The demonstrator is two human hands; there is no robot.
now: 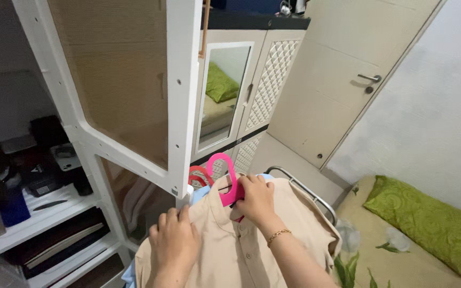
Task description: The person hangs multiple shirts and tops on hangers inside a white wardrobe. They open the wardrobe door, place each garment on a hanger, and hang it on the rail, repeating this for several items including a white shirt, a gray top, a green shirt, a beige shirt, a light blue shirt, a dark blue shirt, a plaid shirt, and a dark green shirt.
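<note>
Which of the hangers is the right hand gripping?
The bright pink hanger, hook uppermost, inside the beige shirt. The right hand grips its neck; the red hangers sit behind, untouched.

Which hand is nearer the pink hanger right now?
Right. The right hand grips the pink hanger at its neck; the left hand rests lower on the beige shirt, apart from it.

Open white wardrobe door, mirrored cabinet, cream door with handle, green pillow on bed.
</note>
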